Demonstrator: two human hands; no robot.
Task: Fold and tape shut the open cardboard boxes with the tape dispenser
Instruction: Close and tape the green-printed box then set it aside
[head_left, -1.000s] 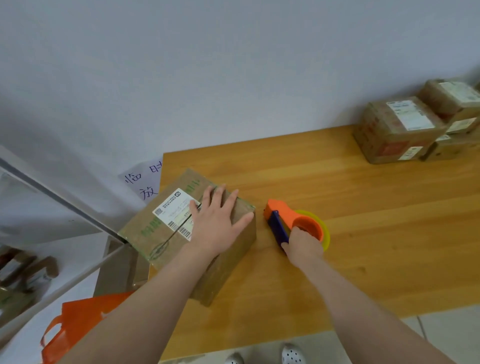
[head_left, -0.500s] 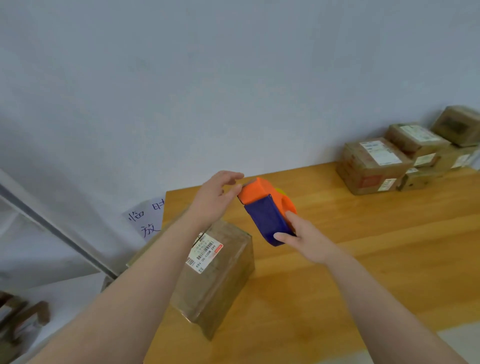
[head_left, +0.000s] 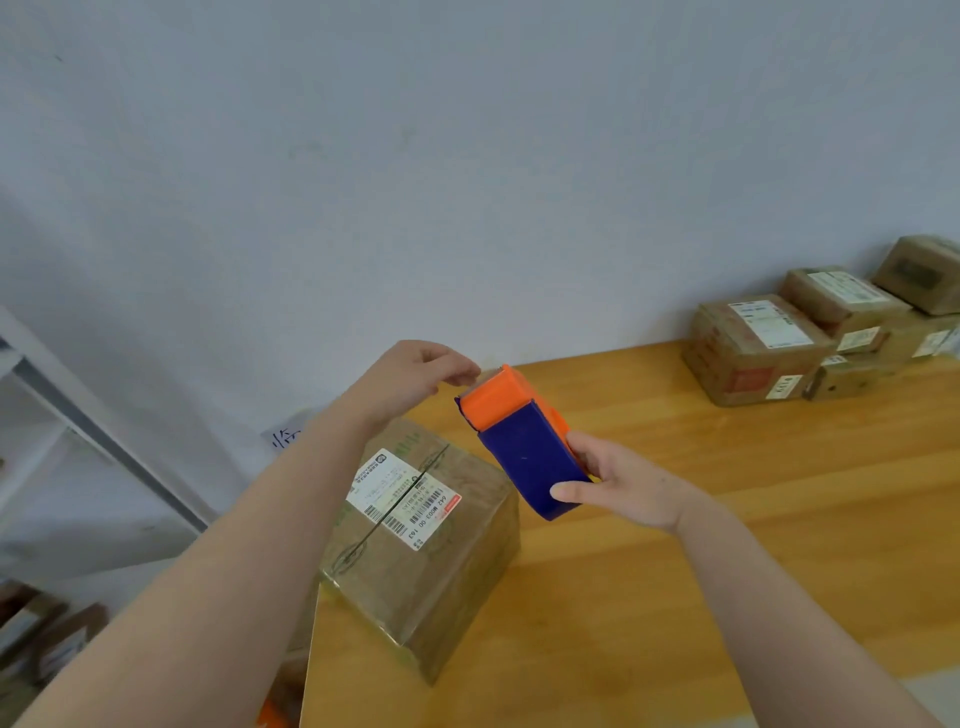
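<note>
Nearest, on the near left corner of the tabletop, sits the cardboard box to be sealed. Its top flaps lie folded down, and a dark seam runs across the top through the white shipping label, from near left to far right. What the box holds cannot be seen.

Above and just right of the box, the right hand holds the tape dispenser in the air, fingers clenched around its blue body. The dispenser's long axis tilts from the hand up toward the far left, and its orange head is the highest part.

The left hand is raised at that orange head, thumb and forefinger pinched together at its far edge. Whether they grip the loose tape end cannot be told; no tape shows between them.

The coming move appears to be drawing out the tape end and bringing it down to the seam. The seam lies below and to the left of the dispenser, so the left hand is the nearer one to it.

Far right, against the wall, stands a stack of labelled boxes, all closed.
</note>
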